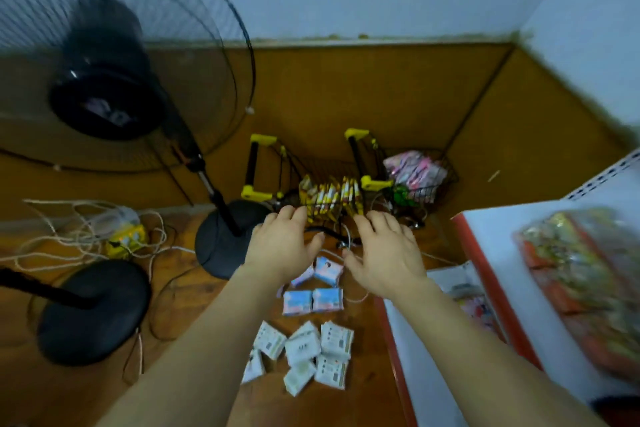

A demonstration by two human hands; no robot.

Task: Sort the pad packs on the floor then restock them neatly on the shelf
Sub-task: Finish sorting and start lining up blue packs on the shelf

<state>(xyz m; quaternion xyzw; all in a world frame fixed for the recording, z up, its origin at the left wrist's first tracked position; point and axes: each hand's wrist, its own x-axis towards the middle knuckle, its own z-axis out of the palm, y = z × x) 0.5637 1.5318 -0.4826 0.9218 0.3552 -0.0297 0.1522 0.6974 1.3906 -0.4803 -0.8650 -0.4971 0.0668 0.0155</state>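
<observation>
Below me the brown wooden floor point(398, 107) carries white pad packs point(303, 350), pale blue-pink pad packs point(313, 300) beyond them, two black round fan bases point(93, 312) (cords tangled around), and small yellow-handled wire carts point(332, 198).

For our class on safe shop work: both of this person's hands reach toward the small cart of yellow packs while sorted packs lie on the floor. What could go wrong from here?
1. The cables under the right hand might snag fingers or the cart and tip it.
2. The fan base sits close by the left hand, so a knock seems possible.
3. The white packs and blue packs lie under the arms and could be scattered.
</observation>
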